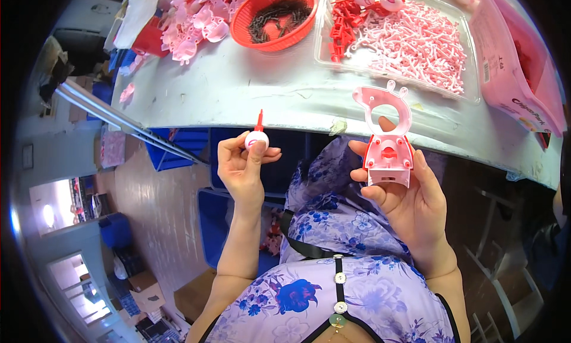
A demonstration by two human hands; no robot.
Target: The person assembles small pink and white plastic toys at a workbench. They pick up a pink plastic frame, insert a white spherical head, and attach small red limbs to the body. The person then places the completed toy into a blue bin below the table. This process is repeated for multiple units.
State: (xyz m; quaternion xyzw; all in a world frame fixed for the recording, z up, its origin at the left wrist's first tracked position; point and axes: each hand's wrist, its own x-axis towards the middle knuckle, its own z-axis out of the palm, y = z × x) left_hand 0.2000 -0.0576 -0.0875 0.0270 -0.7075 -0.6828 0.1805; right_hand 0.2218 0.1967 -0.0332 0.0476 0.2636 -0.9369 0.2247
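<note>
Holding parts apart: left hand [241, 167] pinches white ball piece with red stem [257, 136], right hand [404, 188] grips pink-and-red toy shell [388, 142] at 3 o'clock of it. Not yet joined; insertion judged left. Clear tray of pink parts [470, 57] at 12 o'clock.

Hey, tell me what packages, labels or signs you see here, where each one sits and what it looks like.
Pink bag: far right of the table, a flat glossy pouch lying tilted, pink with dark print near its lower end.
White label: on the left edge of the pink bag, a small upright rectangle, white with dark marks.
Framed picture or sign: on the wall at far left, small and dark-framed; too small to tell more.
</note>
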